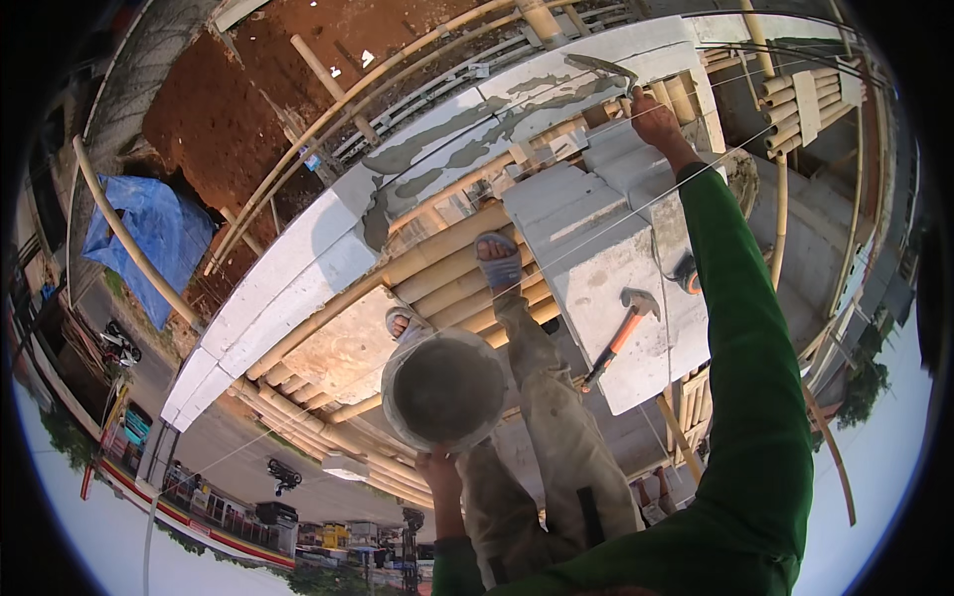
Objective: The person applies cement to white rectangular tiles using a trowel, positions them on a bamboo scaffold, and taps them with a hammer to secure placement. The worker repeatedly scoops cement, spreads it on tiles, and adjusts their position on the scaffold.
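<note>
The right hand (658,119) is at the far right, its fingers clamped on the handle of a trowel (603,67). The trowel's blade points away to the left of those fingers, at the top of the pale block wall (308,268); whether it touches the surface I cannot tell. Grey mortar (422,149) lies in uneven patches along the wall, left of the blade.

The left hand (437,469) is at the near side of a round bucket (390,417), which sits just beyond its fingers. They are partly hidden by the bucket, so I cannot tell how they close on it. Grey mix (449,387) fills much of the opening.

Between the hands, bamboo poles (437,268) form a platform under the sandaled feet (497,263). To the right, a hammer (621,336) with an orange-and-black handle lies on pale blocks (586,258). A blue tarp (149,238) hangs at the left.
</note>
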Available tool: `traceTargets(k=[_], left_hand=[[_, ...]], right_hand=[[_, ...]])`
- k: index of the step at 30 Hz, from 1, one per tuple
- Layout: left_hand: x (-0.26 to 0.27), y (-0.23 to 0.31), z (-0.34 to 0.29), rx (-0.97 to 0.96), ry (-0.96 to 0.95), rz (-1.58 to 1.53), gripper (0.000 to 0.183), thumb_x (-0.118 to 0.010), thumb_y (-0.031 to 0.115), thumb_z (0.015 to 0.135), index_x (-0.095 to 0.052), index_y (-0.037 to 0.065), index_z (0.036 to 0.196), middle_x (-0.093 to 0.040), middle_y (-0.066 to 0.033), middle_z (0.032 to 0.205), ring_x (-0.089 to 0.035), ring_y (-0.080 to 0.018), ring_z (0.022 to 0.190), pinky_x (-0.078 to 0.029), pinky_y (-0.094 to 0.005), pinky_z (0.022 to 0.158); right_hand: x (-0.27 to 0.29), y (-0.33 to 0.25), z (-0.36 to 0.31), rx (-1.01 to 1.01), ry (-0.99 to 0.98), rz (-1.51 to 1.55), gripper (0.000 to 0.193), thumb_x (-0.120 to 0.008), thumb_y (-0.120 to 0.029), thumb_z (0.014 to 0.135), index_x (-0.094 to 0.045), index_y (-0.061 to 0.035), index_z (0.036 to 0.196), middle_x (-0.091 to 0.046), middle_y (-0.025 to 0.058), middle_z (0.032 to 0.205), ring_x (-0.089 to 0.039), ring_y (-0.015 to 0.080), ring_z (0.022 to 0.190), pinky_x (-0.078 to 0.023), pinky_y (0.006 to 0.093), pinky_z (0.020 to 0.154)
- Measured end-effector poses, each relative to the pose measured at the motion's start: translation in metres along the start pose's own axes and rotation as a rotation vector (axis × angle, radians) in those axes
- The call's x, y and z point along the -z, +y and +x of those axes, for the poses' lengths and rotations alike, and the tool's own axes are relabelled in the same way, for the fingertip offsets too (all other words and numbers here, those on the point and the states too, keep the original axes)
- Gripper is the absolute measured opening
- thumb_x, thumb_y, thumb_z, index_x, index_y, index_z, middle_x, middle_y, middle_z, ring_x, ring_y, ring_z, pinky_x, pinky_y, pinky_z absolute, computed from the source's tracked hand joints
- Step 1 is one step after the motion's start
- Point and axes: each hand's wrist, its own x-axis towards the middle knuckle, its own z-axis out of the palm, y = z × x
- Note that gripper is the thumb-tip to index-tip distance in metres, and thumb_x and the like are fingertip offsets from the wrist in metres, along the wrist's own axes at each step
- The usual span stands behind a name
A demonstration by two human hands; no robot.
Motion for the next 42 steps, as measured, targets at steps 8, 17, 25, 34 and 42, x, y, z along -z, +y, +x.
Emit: traceTargets(k=[8, 17, 25, 34, 42], left_hand=[[-0.007, 0.011, 0.012, -0.038, -0.047, -0.026, 0.026, -0.064, 0.007, 0.091, -0.067, 0.004, 0.117, -0.068, -0.0064, 0.109, -0.068, -0.0214, 0.102, -0.059, -0.0413, 0.085], [-0.019, 0.031, 0.019, -0.109, -0.08, 0.029, 0.024, -0.065, 0.01, 0.091, -0.07, 0.0, 0.113, -0.071, -0.0057, 0.104, -0.067, -0.0177, 0.095, -0.058, -0.0392, 0.085], [-0.016, 0.032, 0.041, -0.332, -0.11, 0.154, 0.029, -0.067, 0.005, 0.088, -0.071, -0.001, 0.117, -0.073, -0.0069, 0.108, -0.07, -0.017, 0.094, -0.059, -0.0345, 0.083], [-0.031, 0.078, 0.016, -0.414, -0.162, 0.158, 0.045, -0.066, 0.002, 0.085, -0.068, -0.001, 0.131, -0.076, -0.0048, 0.104, -0.066, -0.0122, 0.089, -0.052, -0.0299, 0.079], [-0.041, 0.096, 0.001, -0.278, -0.166, 0.145, 0.037, -0.066, -0.002, 0.087, -0.07, -0.001, 0.124, -0.074, -0.0039, 0.1, -0.062, -0.0069, 0.083, -0.05, -0.0255, 0.071]], right_hand=[[0.02, -0.019, 0.012, -0.285, -0.075, -0.026, 0.028, -0.051, -0.027, 0.105, -0.055, -0.0048, 0.121, -0.072, 0.0218, 0.095, -0.075, 0.0369, 0.083, -0.058, 0.0514, 0.065], [0.173, -0.16, -0.056, -1.056, -0.785, 1.91, 0.022, -0.056, -0.023, 0.105, -0.057, -0.0023, 0.112, -0.054, -0.0007, 0.076, -0.049, 0.0073, 0.052, -0.04, 0.0245, 0.04], [0.279, -0.297, -0.172, -0.569, -1.459, 1.472, 0.036, -0.058, -0.027, 0.106, -0.059, 0.0053, 0.122, -0.059, 0.004, 0.077, -0.058, 0.0121, 0.06, -0.049, 0.0292, 0.047], [0.235, -0.419, -0.264, 0.588, -0.348, 0.192, 0.046, -0.07, -0.012, 0.082, -0.058, 0.0023, 0.124, -0.066, 0.0151, 0.102, -0.071, 0.0333, 0.084, -0.059, 0.0405, 0.077], [0.255, -0.448, -0.293, 0.14, -1.021, 0.943, 0.045, -0.066, -0.025, 0.094, -0.06, 0.0055, 0.126, -0.071, 0.0214, 0.096, -0.074, 0.0313, 0.091, -0.058, 0.0428, 0.075]])
